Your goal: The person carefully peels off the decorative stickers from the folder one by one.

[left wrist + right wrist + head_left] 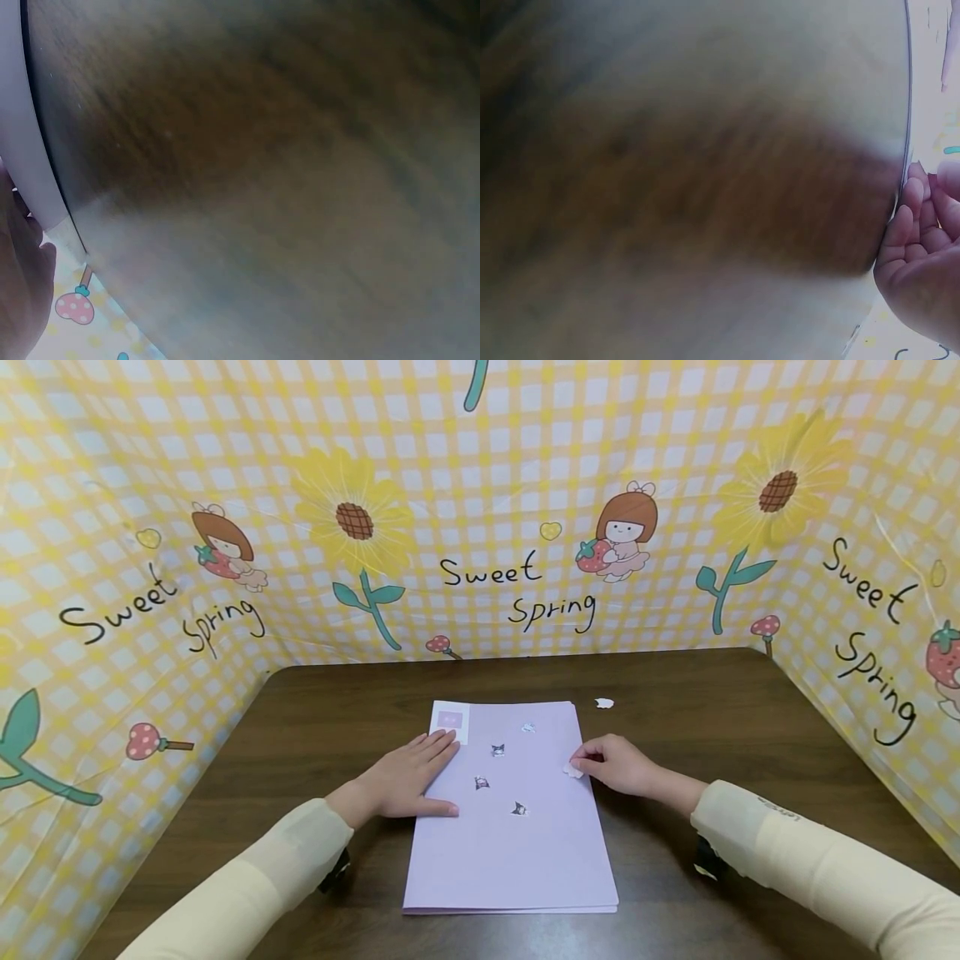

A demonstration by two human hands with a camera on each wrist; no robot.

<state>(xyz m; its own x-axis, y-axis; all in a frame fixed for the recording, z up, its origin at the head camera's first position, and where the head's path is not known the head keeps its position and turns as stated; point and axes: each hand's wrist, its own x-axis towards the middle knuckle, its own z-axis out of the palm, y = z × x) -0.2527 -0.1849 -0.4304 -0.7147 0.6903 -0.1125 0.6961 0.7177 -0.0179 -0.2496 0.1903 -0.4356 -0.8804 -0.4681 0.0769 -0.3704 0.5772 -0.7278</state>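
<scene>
A lilac folder or folded sheet point(510, 868) lies on the dark wooden table. My left hand point(414, 774) rests spread on its left edge, with the fingertips at a small white card with a purple square point(450, 712) at the top left corner. At the folder's right edge my right hand point(617, 763) pinches a small white sticker point(573, 770) between thumb and fingers. Several small character stickers, among them a black and white one point(519, 809) and a pale one point(528, 727), sit scattered across the lilac surface. The right wrist view shows curled fingers point(911, 214).
Another white cut-out piece point(604, 702) lies on the table beyond the folder's upper right corner. A yellow checked cloth point(495, 468) with flowers and lettering hangs round the back and both sides of the table point(300, 710).
</scene>
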